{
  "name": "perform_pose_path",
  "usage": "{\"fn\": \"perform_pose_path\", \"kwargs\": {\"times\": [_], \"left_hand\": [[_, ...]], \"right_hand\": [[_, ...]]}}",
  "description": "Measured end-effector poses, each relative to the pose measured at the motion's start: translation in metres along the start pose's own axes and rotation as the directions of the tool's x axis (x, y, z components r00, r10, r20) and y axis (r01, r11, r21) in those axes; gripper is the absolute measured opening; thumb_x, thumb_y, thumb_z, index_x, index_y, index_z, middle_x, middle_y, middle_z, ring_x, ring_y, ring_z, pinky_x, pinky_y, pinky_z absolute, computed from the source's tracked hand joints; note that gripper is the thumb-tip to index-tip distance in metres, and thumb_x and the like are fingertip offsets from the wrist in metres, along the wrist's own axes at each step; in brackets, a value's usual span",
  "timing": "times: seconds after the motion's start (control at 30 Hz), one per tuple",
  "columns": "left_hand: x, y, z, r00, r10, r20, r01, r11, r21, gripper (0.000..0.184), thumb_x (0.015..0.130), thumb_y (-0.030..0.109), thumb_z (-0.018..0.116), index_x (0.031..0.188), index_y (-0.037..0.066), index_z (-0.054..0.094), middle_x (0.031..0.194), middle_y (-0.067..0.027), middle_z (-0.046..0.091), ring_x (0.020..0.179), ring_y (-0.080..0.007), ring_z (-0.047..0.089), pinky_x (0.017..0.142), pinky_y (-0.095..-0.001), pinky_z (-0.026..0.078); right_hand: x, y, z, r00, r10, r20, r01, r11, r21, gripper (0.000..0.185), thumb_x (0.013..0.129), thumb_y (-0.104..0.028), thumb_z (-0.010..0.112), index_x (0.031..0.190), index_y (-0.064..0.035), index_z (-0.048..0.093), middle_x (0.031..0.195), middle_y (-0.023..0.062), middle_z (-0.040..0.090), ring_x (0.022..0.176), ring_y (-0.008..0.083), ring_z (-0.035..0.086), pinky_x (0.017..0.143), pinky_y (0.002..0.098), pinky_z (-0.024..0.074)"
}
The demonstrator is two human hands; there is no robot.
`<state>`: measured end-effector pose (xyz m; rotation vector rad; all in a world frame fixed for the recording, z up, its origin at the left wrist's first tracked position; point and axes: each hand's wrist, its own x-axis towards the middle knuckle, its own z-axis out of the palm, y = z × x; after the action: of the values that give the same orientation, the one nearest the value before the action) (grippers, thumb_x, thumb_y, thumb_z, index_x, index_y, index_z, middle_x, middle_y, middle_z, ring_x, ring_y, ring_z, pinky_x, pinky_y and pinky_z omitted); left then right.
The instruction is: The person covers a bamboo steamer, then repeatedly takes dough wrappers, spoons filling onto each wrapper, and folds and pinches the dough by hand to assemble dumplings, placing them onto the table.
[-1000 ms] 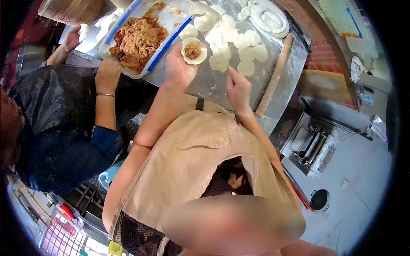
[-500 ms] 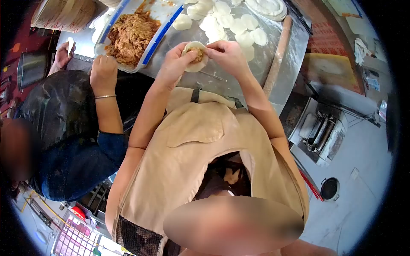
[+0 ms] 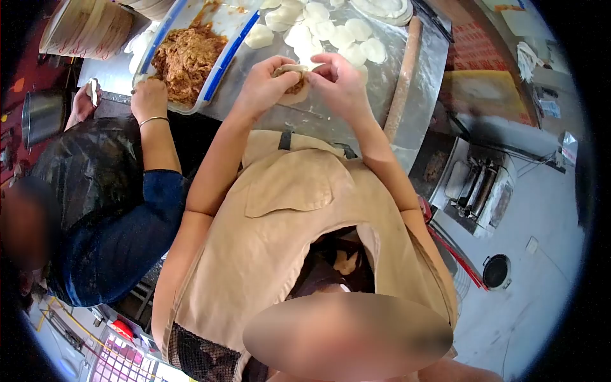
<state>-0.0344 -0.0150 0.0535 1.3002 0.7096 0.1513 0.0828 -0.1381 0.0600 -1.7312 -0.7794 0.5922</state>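
Note:
My left hand [image 3: 264, 84] is closed round a round dough wrapper [image 3: 293, 99], its thumb pressed against the brown filling in the middle. At the wrapper's right edge, the thumb and fingers of my right hand [image 3: 342, 79] pinch the dough. The upper rim of the wrapper looks gathered, though my fingers cover part of it. Just below it, a thin stick [image 3: 304, 111] lies on the metal table [image 3: 363, 118]. Several flat dough wrappers [image 3: 344, 36] are spread beyond my hands, some overlapping and dusted with flour.
Left of my hands stands a plastic tub [image 3: 224, 75] of minced filling [image 3: 189, 58]. A co-worker [image 3: 114, 235] beside me holds a piece of dough [image 3: 95, 92], the other hand at the tub. A rolling pin [image 3: 403, 73] lies along the table's right side.
The wrapper's upper edge has been drawn up and folded over the filling. My right hand's fingers have bent more at the rim. The view has shifted slightly.

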Motion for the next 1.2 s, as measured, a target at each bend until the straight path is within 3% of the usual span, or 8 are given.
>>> {"fn": "perform_pose_path", "kwargs": {"times": [0.1, 0.17, 0.3, 0.37, 0.53, 0.83, 0.93, 1.2], "left_hand": [[0.002, 0.002, -0.001, 0.999, 0.021, 0.05, -0.026, 0.995, 0.094, 0.022, 0.081, 0.012, 0.06, 0.101, 0.001, 0.06, 0.091, -0.0034, 0.062, 0.082, -0.0091, 0.058, 0.073, -0.0234, 0.047], [0.006, 0.0, -0.001, 0.997, 0.029, 0.074, -0.039, 0.99, 0.137, 0.022, 0.081, 0.012, 0.06, 0.1, 0.001, 0.06, 0.091, -0.0036, 0.062, 0.082, -0.0094, 0.057, 0.073, -0.0239, 0.047], [0.022, -0.003, -0.003, 0.977, 0.007, 0.215, -0.071, 0.953, 0.295, 0.024, 0.082, 0.013, 0.06, 0.101, -0.001, 0.06, 0.091, -0.0044, 0.061, 0.084, -0.0103, 0.057, 0.074, -0.0245, 0.046], [0.019, 0.004, 0.001, 0.983, 0.007, 0.185, -0.049, 0.973, 0.224, 0.024, 0.082, 0.013, 0.059, 0.101, -0.001, 0.06, 0.092, -0.0044, 0.061, 0.084, -0.0101, 0.057, 0.074, -0.0242, 0.046], [0.025, 0.005, -0.001, 0.979, 0.018, 0.202, -0.048, 0.988, 0.145, 0.021, 0.082, 0.01, 0.058, 0.101, 0.0, 0.059, 0.093, -0.0042, 0.061, 0.085, -0.0094, 0.056, 0.076, -0.0236, 0.046], [0.036, 0.017, 0.008, 0.963, 0.004, 0.27, -0.117, 0.907, 0.405, 0.02, 0.08, 0.007, 0.058, 0.097, -0.002, 0.058, 0.089, -0.0047, 0.063, 0.083, -0.0102, 0.058, 0.073, -0.0248, 0.048], [0.037, 0.019, 0.011, 0.974, 0.165, 0.152, -0.221, 0.822, 0.525, 0.021, 0.079, 0.006, 0.057, 0.098, -0.003, 0.058, 0.087, -0.0065, 0.063, 0.081, -0.0116, 0.059, 0.072, -0.0256, 0.049], [0.032, 0.044, 0.011, 0.958, 0.025, 0.286, -0.204, 0.759, 0.619, 0.028, 0.084, 0.012, 0.055, 0.107, -0.002, 0.057, 0.091, -0.009, 0.065, 0.086, -0.0134, 0.061, 0.076, -0.0281, 0.049]], "right_hand": [[0.002, 0.004, -0.008, 0.992, 0.015, 0.122, 0.003, 0.989, -0.149, 0.013, 0.079, -0.008, 0.068, 0.091, -0.001, 0.067, 0.077, 0.0068, 0.066, 0.069, 0.0132, 0.062, 0.061, 0.0233, 0.0492], [0.001, 0.003, -0.01, 0.94, -0.325, 0.108, 0.342, 0.896, -0.282, 0.01, 0.075, -0.008, 0.066, 0.082, -0.0011, 0.067, 0.073, 0.0128, 0.065, 0.067, 0.0246, 0.064, 0.062, 0.0308, 0.0509], [-0.001, -0.006, -0.015, 0.949, -0.298, 0.103, 0.315, 0.911, -0.266, 0.008, 0.075, -0.008, 0.066, 0.079, -0.0022, 0.068, 0.071, 0.0134, 0.063, 0.068, 0.028, 0.063, 0.06, 0.0321, 0.0502], [0.003, -0.001, -0.024, 0.92, -0.337, 0.2, 0.392, 0.788, -0.474, 0.011, 0.077, -0.011, 0.067, 0.085, -0.0028, 0.068, 0.078, 0.0095, 0.065, 0.066, 0.0201, 0.063, 0.059, 0.0288, 0.0499], [0.001, -0.001, -0.028, 0.953, -0.269, 0.139, 0.303, 0.868, -0.393, 0.011, 0.077, -0.012, 0.067, 0.084, -0.0036, 0.068, 0.077, 0.0083, 0.064, 0.066, 0.0214, 0.062, 0.06, 0.0305, 0.0499], [0.001, 0.005, -0.031, 0.906, -0.402, 0.134, 0.412, 0.761, -0.501, 0.007, 0.073, -0.011, 0.065, 0.076, -0.0054, 0.066, 0.076, 0.009, 0.063, 0.074, 0.0275, 0.058, 0.072, 0.0367, 0.0457], [0.005, 0.004, -0.028, 0.88, -0.461, 0.115, 0.446, 0.718, -0.534, 0.005, 0.072, -0.012, 0.065, 0.073, -0.0066, 0.065, 0.077, 0.0074, 0.062, 0.075, 0.0265, 0.057, 0.072, 0.0359, 0.0453], [-0.002, 0.0, -0.025, 0.861, -0.507, 0.021, 0.412, 0.673, -0.614, 0.006, 0.069, -0.013, 0.067, 0.069, -0.0078, 0.064, 0.073, 0.005, 0.06, 0.072, 0.0246, 0.056, 0.069, 0.0362, 0.0437]]}}
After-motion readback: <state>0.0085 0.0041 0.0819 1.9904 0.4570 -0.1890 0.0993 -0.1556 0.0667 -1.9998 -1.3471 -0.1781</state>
